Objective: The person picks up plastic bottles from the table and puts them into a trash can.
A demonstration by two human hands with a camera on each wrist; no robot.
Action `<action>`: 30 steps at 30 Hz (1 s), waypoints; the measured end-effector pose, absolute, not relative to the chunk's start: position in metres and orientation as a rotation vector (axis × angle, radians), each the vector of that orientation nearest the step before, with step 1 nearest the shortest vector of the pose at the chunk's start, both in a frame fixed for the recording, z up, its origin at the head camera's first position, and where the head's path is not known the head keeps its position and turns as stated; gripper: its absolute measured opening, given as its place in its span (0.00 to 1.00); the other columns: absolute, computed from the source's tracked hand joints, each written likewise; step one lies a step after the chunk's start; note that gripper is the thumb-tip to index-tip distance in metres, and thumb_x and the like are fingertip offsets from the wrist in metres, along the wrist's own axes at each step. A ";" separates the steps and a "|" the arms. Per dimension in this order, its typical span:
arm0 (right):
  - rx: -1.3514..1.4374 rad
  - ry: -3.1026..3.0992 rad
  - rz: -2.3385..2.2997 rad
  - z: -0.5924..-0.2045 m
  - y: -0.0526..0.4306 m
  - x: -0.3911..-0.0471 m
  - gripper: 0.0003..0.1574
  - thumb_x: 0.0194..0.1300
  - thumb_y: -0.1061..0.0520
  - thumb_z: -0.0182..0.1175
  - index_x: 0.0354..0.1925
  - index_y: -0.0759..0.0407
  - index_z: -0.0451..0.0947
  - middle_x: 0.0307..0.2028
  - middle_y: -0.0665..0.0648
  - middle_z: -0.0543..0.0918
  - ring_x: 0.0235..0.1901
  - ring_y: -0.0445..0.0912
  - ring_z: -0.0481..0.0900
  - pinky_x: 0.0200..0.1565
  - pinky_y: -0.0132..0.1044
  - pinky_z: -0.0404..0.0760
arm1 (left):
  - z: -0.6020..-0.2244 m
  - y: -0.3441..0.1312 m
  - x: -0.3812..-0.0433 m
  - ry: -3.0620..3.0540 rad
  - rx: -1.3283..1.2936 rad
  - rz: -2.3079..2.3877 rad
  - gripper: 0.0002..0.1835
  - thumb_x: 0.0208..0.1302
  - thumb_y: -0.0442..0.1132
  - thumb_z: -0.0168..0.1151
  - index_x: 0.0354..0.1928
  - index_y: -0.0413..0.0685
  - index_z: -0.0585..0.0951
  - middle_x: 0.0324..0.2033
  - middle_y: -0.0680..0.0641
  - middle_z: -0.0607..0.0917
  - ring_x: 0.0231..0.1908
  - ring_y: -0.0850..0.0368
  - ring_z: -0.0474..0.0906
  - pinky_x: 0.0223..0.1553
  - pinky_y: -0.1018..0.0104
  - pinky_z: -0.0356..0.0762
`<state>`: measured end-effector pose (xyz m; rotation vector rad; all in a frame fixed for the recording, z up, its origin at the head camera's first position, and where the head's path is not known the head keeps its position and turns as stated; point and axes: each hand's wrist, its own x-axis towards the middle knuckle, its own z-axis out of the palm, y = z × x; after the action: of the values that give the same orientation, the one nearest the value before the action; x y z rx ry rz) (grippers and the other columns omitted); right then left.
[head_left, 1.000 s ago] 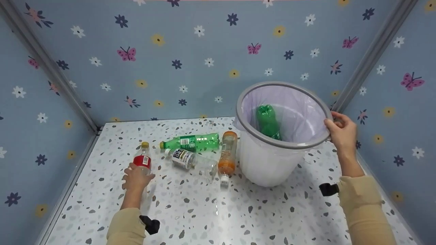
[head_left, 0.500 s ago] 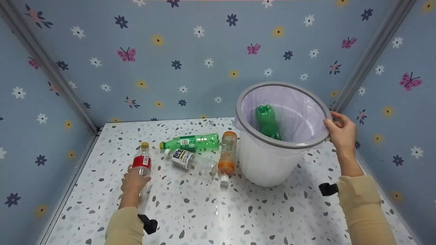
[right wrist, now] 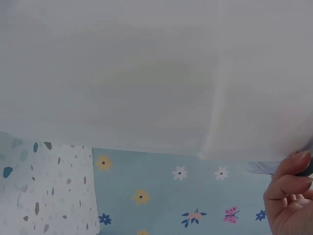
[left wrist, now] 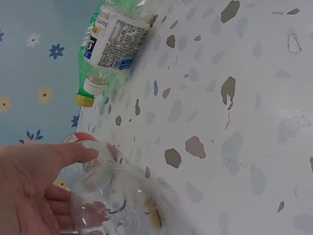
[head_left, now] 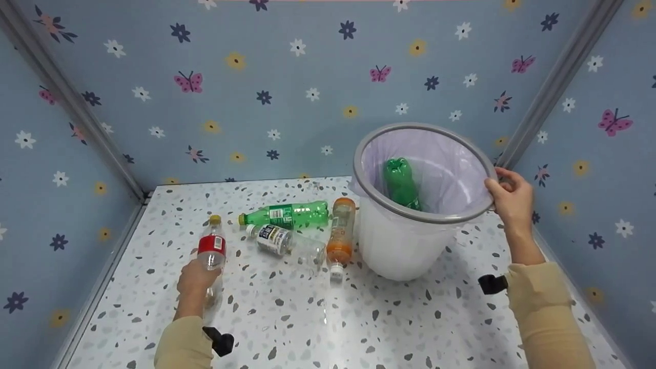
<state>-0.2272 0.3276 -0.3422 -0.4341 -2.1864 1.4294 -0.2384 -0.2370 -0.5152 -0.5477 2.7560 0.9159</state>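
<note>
Head view: left hand [head_left: 197, 279] is gripping the red-label bottle [head_left: 211, 245] low on the body, probably because that end is lying nearest the person, cap pointing away. Bottle is sitting at the table's [head_left: 384, 333] left side; resting or slightly raised, can't tell. Right hand [head_left: 512, 197] is pinching the grey rim [head_left: 435, 219] of the bin [head_left: 405, 251] between thumb and fingers, likely steadying it with the mouth facing up. Inside, inner green bottle [head_left: 401, 182] is leaning base-up, seemingly propped by the bin's side. Between the hands, loose green bottle [head_left: 310, 212], clear bottle [head_left: 274, 240] and orange bottle [head_left: 340, 230] are lying flat, orange one just beside the bin. Bin is looking like translucent whitish plastic, tapering down; liner [head_left: 453, 187] is thin, purplish, creasing. Bottles are shining, rounded; table is showing speckled chips.

Left wrist view: round see-through base is facing the camera, fingers showing blurrily through it; thumb and fingers are wrapping opposite sides. Red label is barely peeking out. Beyond, clear bottle's white cap is sitting beside loose green bottle's yellow one.

Right wrist view: bin's pale side is filling most of it, smooth with one upright ridge. Right hand is showing at lower right, fingers curling; rim is mostly getting cut off.
</note>
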 end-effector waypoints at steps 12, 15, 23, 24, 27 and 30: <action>-0.433 -2.197 1.401 -0.341 0.326 -0.227 0.25 0.58 0.57 0.54 0.54 0.64 0.70 0.18 0.45 0.74 0.12 0.34 0.66 0.15 0.23 0.66 | -0.506 -0.236 -0.233 2.787 -0.524 0.949 0.29 0.57 0.44 0.55 0.48 0.21 0.66 0.44 0.25 0.72 0.43 0.33 0.71 0.39 0.47 0.70; -0.435 -2.193 1.402 -0.341 0.326 -0.227 0.24 0.58 0.58 0.54 0.53 0.64 0.70 0.19 0.46 0.74 0.12 0.34 0.66 0.15 0.23 0.66 | -0.503 -0.232 -0.231 2.790 -0.526 0.982 0.29 0.57 0.44 0.55 0.48 0.21 0.66 0.43 0.25 0.72 0.43 0.33 0.71 0.39 0.47 0.69; -0.430 -2.196 1.402 -0.341 0.327 -0.228 0.25 0.58 0.58 0.55 0.54 0.64 0.70 0.17 0.44 0.73 0.11 0.34 0.66 0.15 0.23 0.66 | -0.492 -0.219 -0.228 2.875 -0.506 1.055 0.26 0.56 0.43 0.57 0.44 0.23 0.69 0.37 0.28 0.76 0.33 0.41 0.74 0.32 0.52 0.71; -0.431 -2.196 1.402 -0.341 0.327 -0.228 0.25 0.58 0.58 0.55 0.54 0.64 0.70 0.17 0.44 0.73 0.11 0.34 0.66 0.15 0.23 0.66 | -0.491 -0.217 -0.227 2.890 -0.496 1.067 0.25 0.56 0.43 0.58 0.43 0.24 0.70 0.36 0.29 0.76 0.32 0.42 0.74 0.32 0.53 0.71; -0.439 -2.198 1.403 -0.341 0.327 -0.228 0.25 0.58 0.58 0.55 0.54 0.64 0.69 0.17 0.44 0.73 0.11 0.34 0.66 0.15 0.23 0.66 | -0.486 -0.211 -0.226 2.932 -0.458 1.101 0.24 0.55 0.43 0.59 0.42 0.25 0.71 0.35 0.29 0.77 0.32 0.42 0.75 0.31 0.52 0.71; -0.446 -2.199 1.419 -0.341 0.327 -0.228 0.25 0.58 0.57 0.54 0.55 0.64 0.69 0.18 0.45 0.73 0.12 0.34 0.67 0.15 0.23 0.67 | -0.482 -0.206 -0.225 2.963 -0.419 1.143 0.23 0.55 0.44 0.59 0.41 0.25 0.72 0.32 0.30 0.78 0.29 0.43 0.76 0.29 0.53 0.71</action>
<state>-0.2276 0.3270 -0.3414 -0.4464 -2.1990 1.4185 -0.2254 -0.2056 -0.4822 -0.4187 2.9632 1.1426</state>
